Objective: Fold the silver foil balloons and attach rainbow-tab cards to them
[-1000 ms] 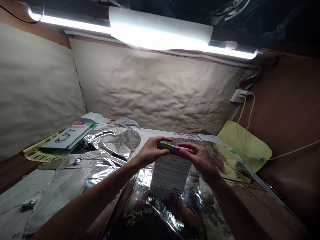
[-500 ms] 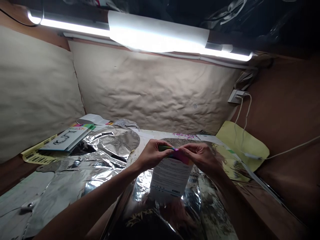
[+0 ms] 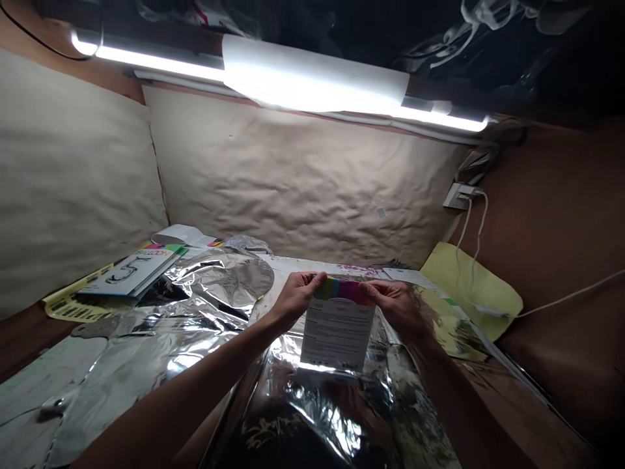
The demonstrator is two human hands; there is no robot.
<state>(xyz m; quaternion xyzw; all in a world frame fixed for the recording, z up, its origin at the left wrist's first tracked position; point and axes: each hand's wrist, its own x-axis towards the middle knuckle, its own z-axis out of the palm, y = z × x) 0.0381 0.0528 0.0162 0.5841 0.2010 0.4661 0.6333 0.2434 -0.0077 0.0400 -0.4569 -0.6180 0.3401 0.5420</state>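
A printed white packet (image 3: 336, 332) with a rainbow-coloured top band hangs upright between my two hands. My left hand (image 3: 300, 296) pinches the band's left corner, thumb on the near side. At the right corner, my right hand (image 3: 393, 303) grips the same band between thumb and fingers. Rows of small text cover the packet's near face. Its lower edge is just above a shiny dark foil sheet (image 3: 293, 436) lying on the work surface, which mirrors it.
Packets marked with a 5 (image 3: 129, 273) rest on a yellow perforated tray (image 3: 73, 311) at the left. Crumpled silver foil (image 3: 195, 312) covers the left table. Yellow sheet (image 3: 498, 293), cable and wall socket (image 3: 458, 196) are at the right; a lit tube (image 3: 161, 62) hangs overhead.
The packet's top band, bunched between my fingers before, is now stretched flat with its colours showing. My hands have drawn slightly apart, and the packet has risen a little. The camera view has shifted slightly.
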